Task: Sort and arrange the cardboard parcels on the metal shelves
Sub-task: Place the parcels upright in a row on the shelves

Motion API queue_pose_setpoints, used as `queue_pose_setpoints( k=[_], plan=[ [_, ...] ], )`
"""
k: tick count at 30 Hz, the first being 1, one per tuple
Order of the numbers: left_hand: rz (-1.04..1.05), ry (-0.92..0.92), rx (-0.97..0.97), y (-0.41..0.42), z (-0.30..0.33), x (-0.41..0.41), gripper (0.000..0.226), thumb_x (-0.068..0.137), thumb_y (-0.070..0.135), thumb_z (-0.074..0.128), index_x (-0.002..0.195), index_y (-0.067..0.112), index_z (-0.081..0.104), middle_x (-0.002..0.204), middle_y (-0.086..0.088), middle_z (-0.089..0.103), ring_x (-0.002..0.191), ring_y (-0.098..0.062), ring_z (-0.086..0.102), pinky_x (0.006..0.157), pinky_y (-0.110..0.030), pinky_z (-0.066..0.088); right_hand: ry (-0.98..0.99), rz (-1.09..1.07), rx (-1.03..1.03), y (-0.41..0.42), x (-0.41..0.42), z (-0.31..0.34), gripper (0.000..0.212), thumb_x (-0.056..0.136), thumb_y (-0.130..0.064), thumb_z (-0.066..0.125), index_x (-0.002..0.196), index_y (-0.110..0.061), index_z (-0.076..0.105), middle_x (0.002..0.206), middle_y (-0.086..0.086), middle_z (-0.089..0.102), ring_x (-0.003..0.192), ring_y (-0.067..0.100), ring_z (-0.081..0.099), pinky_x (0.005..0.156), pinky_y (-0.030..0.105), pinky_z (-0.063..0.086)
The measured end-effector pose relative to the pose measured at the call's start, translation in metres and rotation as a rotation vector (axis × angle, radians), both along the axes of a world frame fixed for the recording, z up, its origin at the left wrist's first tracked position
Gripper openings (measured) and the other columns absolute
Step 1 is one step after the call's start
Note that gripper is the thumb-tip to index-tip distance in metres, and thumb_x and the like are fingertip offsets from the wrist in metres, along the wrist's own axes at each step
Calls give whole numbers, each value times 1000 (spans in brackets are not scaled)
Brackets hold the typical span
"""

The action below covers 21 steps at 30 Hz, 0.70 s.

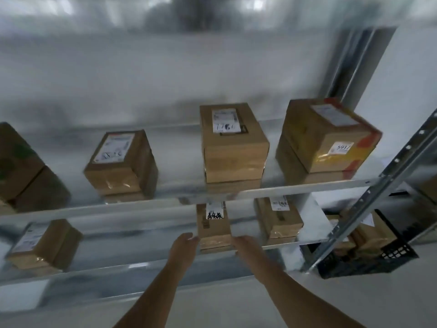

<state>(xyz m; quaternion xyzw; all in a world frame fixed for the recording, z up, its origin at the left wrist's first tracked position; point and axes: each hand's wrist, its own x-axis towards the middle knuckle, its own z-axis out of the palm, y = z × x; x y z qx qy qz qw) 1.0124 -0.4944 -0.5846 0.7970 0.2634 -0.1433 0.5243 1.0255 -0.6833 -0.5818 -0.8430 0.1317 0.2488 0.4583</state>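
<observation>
Head view. Parcel point(213, 229) sits on the lower shelf point(142, 235), near its front edge, directly between the two hands. Left hand point(183, 246) lies against the parcel's left side; right hand point(247, 247) lies against its right side. Fingers of both hands reach forward along the sides of the box; motion blur prevents telling whether they are curled round it or held straight.

Parcel appearance: narrow brown cardboard box, upright, with clear tape across the front face and a white label on top bearing dark handwritten characters. The upper part of the label is hidden behind the front rail of the upper shelf point(307, 187).

Second box point(279, 220) stands just beside the parcel on the right, apart from it. Third box point(43, 245) stands well apart at the left end of the same shelf.

Upper shelf carries four boxes in a row: a partly cropped one at far left point(21, 166), then one point(121, 162), a taller one point(233, 144) and a large one point(327, 138) with red tape and a yellow patch.

Black crate point(369, 256) holds further boxes beyond the perforated upright point(378, 185).
</observation>
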Motion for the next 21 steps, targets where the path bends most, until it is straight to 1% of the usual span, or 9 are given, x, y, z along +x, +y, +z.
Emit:
queue_pose_setpoints(
  k=[1, 3, 5, 8, 11, 12, 15, 17, 21],
  plan=[
    [-19, 44, 37, -2, -24, 6, 40, 104, 26, 57, 138, 5, 56, 143, -19, 55, 131, -31, 53, 105, -35, 42, 2, -22, -6, -2, 6, -25, 27, 105, -27, 46, 79, -21, 52, 102, 7, 55, 92, 19, 50, 88, 34, 47],
    [2, 37, 44, -7, -71, 22, 65, 105, 36, 53, 155, 0, 34, 160, -19, 37, 146, -32, 39, 114, -34, 33, -40, -84, -3, -3, 18, -74, 21, 103, -41, 49, 105, -20, 53, 111, 6, 55, 96, 20, 53, 88, 33, 46],
    [55, 8, 37, -15, -112, 37, 74, 105, 44, 50, 158, -1, 25, 162, -20, 33, 148, -34, 36, 115, -37, 31, -83, -153, 34, 1, 41, -115, 47, 101, -50, 51, 129, -12, 52, 127, 8, 57, 110, 25, 58, 88, 34, 42],
    [108, -89, -15, -20, -164, 63, 74, 104, 52, 45, 155, -1, 32, 156, -20, 43, 140, -35, 46, 104, -33, 38, -107, -195, 144, 13, 82, -168, 67, 101, -54, 50, 146, -4, 41, 138, 14, 55, 119, 32, 58, 88, 39, 43],
    [166, -201, -155, -17, -218, 87, 99, 76, 91, 47, 141, 16, 56, 136, -11, 65, 121, -32, 63, 105, -42, 48, -118, -198, 215, 21, 112, -211, 74, 100, -60, 46, 152, -8, 36, 144, 14, 51, 126, 32, 54, 100, 39, 44],
    [183, -248, -176, -12, -240, 95, 100, 66, 97, 48, 130, 22, 64, 124, -6, 71, 112, -28, 68, 103, -46, 52, -124, -186, 255, 21, 120, -225, 76, 97, -66, 45, 148, -10, 42, 138, 11, 56, 122, 30, 57, 102, 39, 46],
    [219, -328, -250, -9, -257, 100, 65, 73, 88, 56, 107, 36, 72, 105, 2, 78, 98, -23, 74, 96, -49, 58, -138, -172, 411, 21, 137, -264, 86, 76, -85, 57, 131, -19, 60, 120, 4, 70, 106, 26, 69, 99, 46, 55],
    [248, -383, -334, -14, -252, 97, 53, 83, 76, 61, 112, 34, 72, 103, 2, 79, 96, -24, 76, 93, -49, 60, -144, -184, 521, 22, 143, -276, 87, 66, -88, 64, 125, -25, 63, 118, 4, 73, 103, 27, 72, 95, 47, 58],
    [269, -404, -442, -17, -257, 103, 36, 94, 56, 63, 115, 28, 73, 100, -2, 80, 92, -25, 77, 88, -45, 62, -178, -143, 571, 21, 148, -274, 67, 79, -74, 66, 124, -24, 63, 118, 4, 72, 105, 26, 71, 97, 47, 57]
  ],
)
